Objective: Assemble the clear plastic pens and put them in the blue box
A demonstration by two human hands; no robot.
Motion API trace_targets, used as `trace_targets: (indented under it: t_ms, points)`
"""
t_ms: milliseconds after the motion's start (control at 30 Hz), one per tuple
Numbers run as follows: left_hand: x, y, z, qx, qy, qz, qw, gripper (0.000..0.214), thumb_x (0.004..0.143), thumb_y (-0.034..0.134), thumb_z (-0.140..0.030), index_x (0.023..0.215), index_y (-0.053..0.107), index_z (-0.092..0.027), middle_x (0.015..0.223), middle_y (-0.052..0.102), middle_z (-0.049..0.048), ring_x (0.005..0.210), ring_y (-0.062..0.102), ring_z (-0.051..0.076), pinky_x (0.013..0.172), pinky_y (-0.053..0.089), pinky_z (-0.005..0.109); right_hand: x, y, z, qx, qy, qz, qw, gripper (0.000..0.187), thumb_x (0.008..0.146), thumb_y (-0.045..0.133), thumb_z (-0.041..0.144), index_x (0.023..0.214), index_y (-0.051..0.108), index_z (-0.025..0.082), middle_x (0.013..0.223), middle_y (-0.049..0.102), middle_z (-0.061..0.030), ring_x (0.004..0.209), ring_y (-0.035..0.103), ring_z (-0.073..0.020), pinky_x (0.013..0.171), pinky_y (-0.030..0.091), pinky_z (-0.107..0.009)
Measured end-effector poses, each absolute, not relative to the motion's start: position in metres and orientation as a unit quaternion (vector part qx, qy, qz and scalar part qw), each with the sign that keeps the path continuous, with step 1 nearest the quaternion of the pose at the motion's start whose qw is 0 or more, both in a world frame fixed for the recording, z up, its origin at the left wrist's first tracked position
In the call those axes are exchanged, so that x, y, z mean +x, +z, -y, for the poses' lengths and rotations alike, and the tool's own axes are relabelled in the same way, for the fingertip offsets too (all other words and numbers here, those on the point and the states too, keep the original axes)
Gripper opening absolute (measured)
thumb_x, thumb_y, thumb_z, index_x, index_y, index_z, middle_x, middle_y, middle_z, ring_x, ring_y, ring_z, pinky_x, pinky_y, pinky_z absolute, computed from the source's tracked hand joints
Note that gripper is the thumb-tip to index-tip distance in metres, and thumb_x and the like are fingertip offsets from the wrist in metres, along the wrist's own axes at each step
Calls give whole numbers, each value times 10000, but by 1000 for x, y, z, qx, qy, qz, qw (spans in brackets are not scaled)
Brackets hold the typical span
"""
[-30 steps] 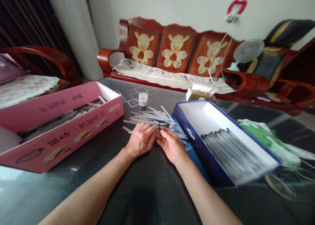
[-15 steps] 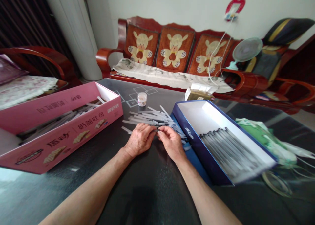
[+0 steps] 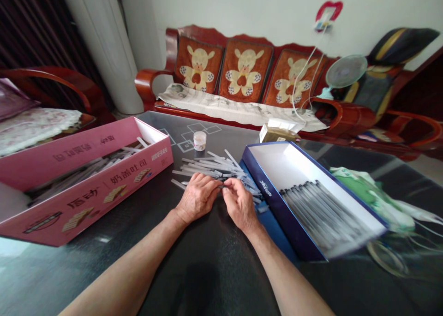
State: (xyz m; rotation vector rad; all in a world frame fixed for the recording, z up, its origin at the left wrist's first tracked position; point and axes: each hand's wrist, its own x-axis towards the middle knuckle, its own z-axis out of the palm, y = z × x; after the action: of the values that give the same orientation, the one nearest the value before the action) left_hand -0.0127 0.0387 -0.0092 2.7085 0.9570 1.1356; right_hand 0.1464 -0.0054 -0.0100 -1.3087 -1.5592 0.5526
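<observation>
My left hand [image 3: 198, 197] and my right hand [image 3: 239, 203] meet over the dark table, fingertips pinched together. Between them shows a small dark bit of a slim pen [image 3: 222, 186]; the fingers hide most of it. Just beyond my hands lies a loose pile of whitish, slender pen pieces [image 3: 207, 166], spreading right towards a blue box. Inside that blue box [image 3: 268, 180], many clear pens with dark ends [image 3: 311, 205] lie side by side. To the left, a long pink box [image 3: 117, 180] holds more pale and grey pen pieces [image 3: 100, 166] in a jumble.
A small white cup [image 3: 200, 141] stands behind the pile. A tissue box [image 3: 277, 132] is behind the blue box. On the right lie a green and white plastic bag [image 3: 374, 193] and a roll of tape [image 3: 387, 258]. A wooden sofa [image 3: 152, 83] stands beyond the table [image 3: 221, 270].
Both hands stay together in nearly the same spot, with the right fingers slightly more bent. The dark piece between them shows less. The view has shifted a little; the boxes and pile look unchanged.
</observation>
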Motion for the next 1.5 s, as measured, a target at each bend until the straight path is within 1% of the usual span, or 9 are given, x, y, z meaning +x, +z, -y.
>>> trace_targets:
  t_ms: [100,233,433,533,667,867,1067,1300,1500]
  points:
    - [-12,-9,-38,879,363,-308,31,195,926,454,-232,1019,615,-172,886,658,58,807,535,188,798,388,354,146,-11,4,-550,225,647,478,182,895,469,336,915,573,188,749,651,-22,668,619,-148,626,451,-232]
    - [-13,-10,-38,882,359,-304,29,194,924,457,-231,1022,614,-170,883,655,57,807,529,189,797,388,356,145,-10,2,-586,225,625,464,333,925,405,412,752,586,191,627,623,-19,618,596,-151,596,430,-239]
    - [-13,-11,-40,879,362,-311,20,197,922,457,-232,1018,613,-160,873,653,61,798,529,189,792,392,354,147,-12,2,-547,277,611,502,207,879,483,361,957,556,184,750,637,-10,673,619,-151,621,457,-238]
    - [-13,-11,-39,880,356,-313,20,200,922,456,-236,1017,616,-162,875,653,61,806,533,191,795,392,356,148,-13,1,-545,286,619,488,179,870,495,352,882,567,189,745,635,-8,685,623,-152,626,456,-236]
    - [-13,-12,-39,881,351,-317,22,205,923,454,-239,1014,620,-160,865,649,61,805,534,191,800,393,359,147,-11,0,-584,258,612,467,332,912,411,420,736,574,191,643,618,-16,629,592,-152,596,430,-244]
    - [-13,-12,-40,883,343,-319,18,214,923,441,-232,1010,625,-162,837,639,62,796,527,192,787,396,357,148,-11,0,-544,299,614,488,193,869,494,366,898,560,187,737,634,-6,691,625,-154,630,456,-235]
    - [-13,-11,-39,885,338,-319,14,225,929,435,-248,1010,624,-159,832,634,63,787,526,192,787,397,362,148,-10,-2,-589,277,602,462,365,909,404,447,716,576,189,619,614,-15,598,596,-151,573,430,-239]
    - [-13,-12,-40,883,341,-322,16,230,932,427,-250,1003,627,-163,841,643,69,806,539,194,796,405,365,149,-12,-1,-549,300,615,481,187,848,516,357,875,581,184,734,644,-8,682,629,-155,612,457,-228]
    - [-14,-13,-41,883,343,-320,15,237,930,421,-248,1009,629,-168,839,647,72,803,548,194,796,411,368,147,-9,-1,-585,248,625,454,329,898,441,423,743,606,183,621,639,-18,606,598,-155,573,426,-239]
